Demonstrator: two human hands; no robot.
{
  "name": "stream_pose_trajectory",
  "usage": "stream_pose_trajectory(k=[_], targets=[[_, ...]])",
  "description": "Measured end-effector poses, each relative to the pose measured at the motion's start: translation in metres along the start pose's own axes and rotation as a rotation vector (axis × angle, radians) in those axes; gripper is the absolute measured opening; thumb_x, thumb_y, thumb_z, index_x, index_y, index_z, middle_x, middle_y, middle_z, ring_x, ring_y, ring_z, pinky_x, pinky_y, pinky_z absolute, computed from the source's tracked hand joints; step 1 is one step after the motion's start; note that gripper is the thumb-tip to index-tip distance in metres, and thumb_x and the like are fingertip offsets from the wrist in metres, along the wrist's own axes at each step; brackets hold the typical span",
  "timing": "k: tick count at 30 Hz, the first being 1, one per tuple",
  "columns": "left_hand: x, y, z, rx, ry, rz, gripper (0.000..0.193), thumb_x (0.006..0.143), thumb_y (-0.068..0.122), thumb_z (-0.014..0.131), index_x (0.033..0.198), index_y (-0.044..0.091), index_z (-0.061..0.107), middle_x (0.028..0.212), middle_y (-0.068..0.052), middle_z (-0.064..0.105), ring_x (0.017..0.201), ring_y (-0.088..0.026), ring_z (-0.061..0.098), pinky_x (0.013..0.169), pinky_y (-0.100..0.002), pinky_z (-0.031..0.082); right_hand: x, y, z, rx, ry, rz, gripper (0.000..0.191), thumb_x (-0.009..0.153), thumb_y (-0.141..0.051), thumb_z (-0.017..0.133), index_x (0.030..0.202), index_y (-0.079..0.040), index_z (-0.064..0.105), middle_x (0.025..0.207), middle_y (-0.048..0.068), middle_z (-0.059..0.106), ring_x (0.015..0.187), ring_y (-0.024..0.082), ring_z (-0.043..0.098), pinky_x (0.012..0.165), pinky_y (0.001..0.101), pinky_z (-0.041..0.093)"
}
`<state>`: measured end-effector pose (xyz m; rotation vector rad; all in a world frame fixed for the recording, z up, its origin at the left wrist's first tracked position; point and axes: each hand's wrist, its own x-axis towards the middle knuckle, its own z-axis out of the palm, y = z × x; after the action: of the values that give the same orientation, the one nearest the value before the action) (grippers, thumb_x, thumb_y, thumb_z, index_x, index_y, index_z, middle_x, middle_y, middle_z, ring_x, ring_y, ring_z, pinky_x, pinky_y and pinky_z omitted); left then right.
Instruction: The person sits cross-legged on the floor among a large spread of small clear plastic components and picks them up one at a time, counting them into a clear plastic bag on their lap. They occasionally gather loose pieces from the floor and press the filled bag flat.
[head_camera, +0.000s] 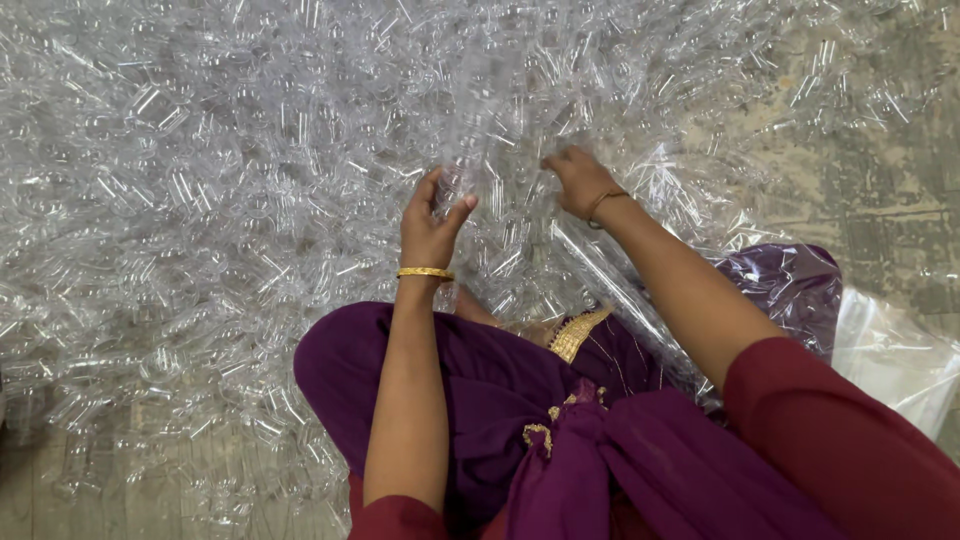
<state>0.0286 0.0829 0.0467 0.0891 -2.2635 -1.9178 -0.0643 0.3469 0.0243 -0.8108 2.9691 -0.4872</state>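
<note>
A wide heap of small clear plastic tubes covers the floor in front of me. My left hand, with a gold bangle at the wrist, is raised over the heap and pinches a clear tube between thumb and fingers. My right hand, wearing a thin bracelet, reaches into the pile a little farther right, fingers curled down among the tubes; what it grips is hidden. I sit on the floor with purple cloth over my knees.
A clear plastic sheet or bag lies by my right knee, partly over the purple cloth. Bare grey concrete floor shows at the upper right and wooden-looking floor at the lower left.
</note>
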Motion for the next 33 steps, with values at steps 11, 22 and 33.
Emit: stream_pose_trajectory(k=[11, 22, 33], targets=[[0.011, 0.022, 0.018, -0.559, 0.012, -0.119, 0.050, 0.101, 0.037, 0.062, 0.139, 0.009, 0.045, 0.134, -0.007, 0.068, 0.071, -0.002, 0.048, 0.059, -0.018, 0.042, -0.033, -0.055, 0.001, 1.764, 0.340, 0.789, 0.079, 0.083, -0.021, 0.079, 0.147, -0.022, 0.032, 0.113, 0.013, 0.066, 0.093, 0.024, 0.068, 0.090, 0.0436, 0.061], [0.013, 0.007, 0.020, -0.517, -0.007, -0.087, 0.047, 0.105, 0.031, 0.064, 0.137, 0.005, 0.042, 0.136, -0.009, 0.066, 0.082, -0.003, 0.052, 0.062, -0.020, 0.045, -0.004, -0.065, 0.014, 0.504, 0.091, 0.610, 0.049, 0.089, -0.025, 0.067, 0.136, -0.015, 0.059, 0.122, 0.020, 0.069, 0.108, 0.033, 0.071, 0.094, 0.0409, 0.055], [0.022, 0.004, 0.007, -0.543, 0.063, -0.032, 0.051, 0.106, 0.036, 0.065, 0.142, 0.005, 0.048, 0.129, -0.005, 0.073, 0.067, -0.001, 0.040, 0.057, -0.019, 0.037, -0.004, -0.017, 0.014, 0.341, 0.073, 0.151, 0.057, 0.082, -0.019, 0.077, 0.135, -0.006, 0.061, 0.143, 0.021, 0.053, 0.128, 0.041, 0.055, 0.109, 0.0460, 0.046]])
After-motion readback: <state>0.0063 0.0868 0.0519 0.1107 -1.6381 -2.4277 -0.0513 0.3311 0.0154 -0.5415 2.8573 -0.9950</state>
